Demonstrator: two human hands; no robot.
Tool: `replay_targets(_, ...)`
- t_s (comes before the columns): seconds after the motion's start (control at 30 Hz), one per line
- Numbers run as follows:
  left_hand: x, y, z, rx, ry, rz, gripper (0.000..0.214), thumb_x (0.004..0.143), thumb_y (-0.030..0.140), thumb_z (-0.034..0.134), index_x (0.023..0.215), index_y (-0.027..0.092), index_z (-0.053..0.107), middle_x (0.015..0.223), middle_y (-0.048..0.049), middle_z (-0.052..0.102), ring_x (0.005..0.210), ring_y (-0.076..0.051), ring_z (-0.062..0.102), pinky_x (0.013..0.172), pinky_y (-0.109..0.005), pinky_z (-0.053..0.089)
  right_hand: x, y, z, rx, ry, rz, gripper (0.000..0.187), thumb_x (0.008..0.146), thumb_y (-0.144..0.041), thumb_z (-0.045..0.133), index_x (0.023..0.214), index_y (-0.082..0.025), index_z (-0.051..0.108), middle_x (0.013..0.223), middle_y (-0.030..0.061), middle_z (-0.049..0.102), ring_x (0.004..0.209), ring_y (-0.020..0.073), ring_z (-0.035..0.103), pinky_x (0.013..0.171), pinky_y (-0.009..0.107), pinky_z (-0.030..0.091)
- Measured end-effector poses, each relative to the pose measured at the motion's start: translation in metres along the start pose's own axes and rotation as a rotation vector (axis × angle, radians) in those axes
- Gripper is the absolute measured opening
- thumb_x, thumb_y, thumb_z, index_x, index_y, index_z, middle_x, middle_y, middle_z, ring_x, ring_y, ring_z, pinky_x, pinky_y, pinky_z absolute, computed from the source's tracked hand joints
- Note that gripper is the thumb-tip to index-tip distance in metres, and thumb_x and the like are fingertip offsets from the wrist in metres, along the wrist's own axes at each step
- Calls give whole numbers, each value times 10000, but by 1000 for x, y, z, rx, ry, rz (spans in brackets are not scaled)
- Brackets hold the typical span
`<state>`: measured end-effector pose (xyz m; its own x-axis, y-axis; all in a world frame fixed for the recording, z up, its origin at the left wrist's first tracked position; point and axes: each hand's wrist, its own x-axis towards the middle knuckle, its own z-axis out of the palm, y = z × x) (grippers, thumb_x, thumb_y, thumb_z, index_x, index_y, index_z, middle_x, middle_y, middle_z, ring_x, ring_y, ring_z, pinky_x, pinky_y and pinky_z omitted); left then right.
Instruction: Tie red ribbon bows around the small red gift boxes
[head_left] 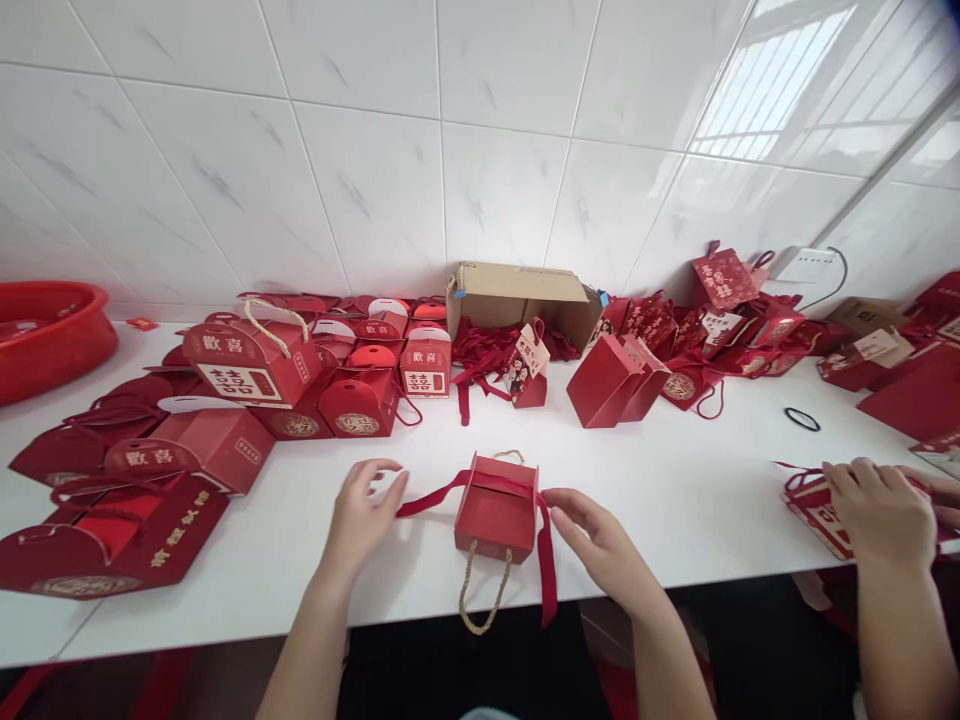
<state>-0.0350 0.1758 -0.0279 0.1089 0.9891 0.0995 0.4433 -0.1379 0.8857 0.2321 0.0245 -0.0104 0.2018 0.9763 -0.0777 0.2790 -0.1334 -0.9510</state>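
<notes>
Red box (497, 512): on the near part of the bench (420, 625), around the middle; long axis runs near to far, slightly turned.
Rope handles: one loop (484, 632) points near, reaching past the bench's near edge in view; another (512, 456) shows at the far end.
Ribbon (448, 493): crosses the box top left to right, near its far end; the right tail drops toward the near edge.
Left grip (364, 510): left of the box, well apart from it; thumb and forefinger tips close together; the ribbon's left end meets the thumb, though whether it is pinched I cannot tell.
Right grip (600, 540): just right of the box; thumb and fingers apart, fingertips at the ribbon beside the box's right edge; touch is unclear.
Room: white surface shows on both sides; stacked gift boxes (255, 365) bound it left, a carton (521, 283) and two plain boxes (615, 380) far, another person's hand (885, 510) on a box (821, 515) right.
</notes>
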Motion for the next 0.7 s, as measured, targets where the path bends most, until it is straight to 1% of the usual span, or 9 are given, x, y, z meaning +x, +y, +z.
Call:
replay_targets(0.07, -5, 19, 20, -99, -158, 46, 308, 784, 495, 554, 903, 213, 591, 1007, -65, 601, 948, -223, 568, 837, -329, 455, 2, 2, 9, 75, -50, -37, 342, 907, -474, 528, 1146, -240, 596, 1226, 77, 626, 1176, 230, 559, 1032, 394, 421)
replay_targets(0.17, -13, 40, 37, -216, -349, 58, 323, 841, 527, 497, 836, 207, 534, 828, -23, 581, 748, -165, 564, 679, -275, 474, 9, 2, 19, 177, -66, -63, 288, 888, -442, 577, 1087, -234, 604, 1156, 72, 649, 1121, 221, 589, 997, 376, 445)
replay_targets(0.27, -19, 43, 33, -271, -443, 42, 363, 875, 533, 454, 733, 199, 467, 676, 26, 471, 596, -113, 448, 566, -232, 408, 14, 5, 21, 270, -87, -55, 228, 870, -429, 607, 937, -211, 611, 1086, 72, 656, 1051, 214, 607, 946, 359, 461)
replay_targets(0.37, -23, 37, 19, -313, -525, 12, 376, 868, 517, 488, 690, 186, 482, 629, 41, 411, 568, -98, 369, 546, -220, 353, 19, 8, 18, 348, -144, -43, 254, 826, -417, 666, 758, -186, 583, 1096, 65, 628, 986, 189, 599, 868, 307, 465)
replay_targets(0.43, -23, 32, 10, -333, -542, -5, 372, 834, 493, 553, 645, 178, 491, 609, 42, 393, 567, -97, 341, 541, -220, 326, 25, 11, 13, 390, -220, 6, 282, 784, -415, 713, 719, -178, 575, 909, 36, 633, 799, 143, 591, 730, 265, 458)
replay_targets(0.5, -20, 29, 3, -337, -513, -22, 358, 797, 465, 608, 613, 176, 502, 588, 44, 376, 553, -96, 314, 521, -222, 295, 34, 14, 8, 435, -299, 70, 307, 746, -435, 742, 720, -175, 581, 662, -23, 551, 596, 99, 511, 599, 240, 400)
replay_targets(0.53, -18, 28, 1, -339, -494, -32, 345, 783, 452, 626, 610, 177, 512, 582, 45, 370, 545, -94, 302, 512, -223, 282, 39, 14, 5, 449, -322, 95, 326, 730, -453, 748, 715, -174, 581, 586, -49, 493, 530, 85, 461, 561, 235, 367)
replay_targets(0.6, -14, 27, -2, -343, -464, -58, 324, 766, 436, 646, 611, 177, 529, 574, 49, 354, 532, -90, 281, 497, -220, 262, 48, 13, 0, 452, -323, 113, 367, 708, -497, 744, 680, -174, 570, 522, -74, 418, 471, 70, 387, 528, 236, 326)
replay_targets(0.7, -9, 28, -5, -343, -434, -87, 349, 745, 440, 664, 577, 175, 512, 559, 56, 319, 516, -83, 260, 479, -214, 246, 58, 6, -7, 413, -284, 94, 401, 717, -532, 714, 629, -175, 555, 489, -73, 397, 458, 71, 340, 507, 240, 286)
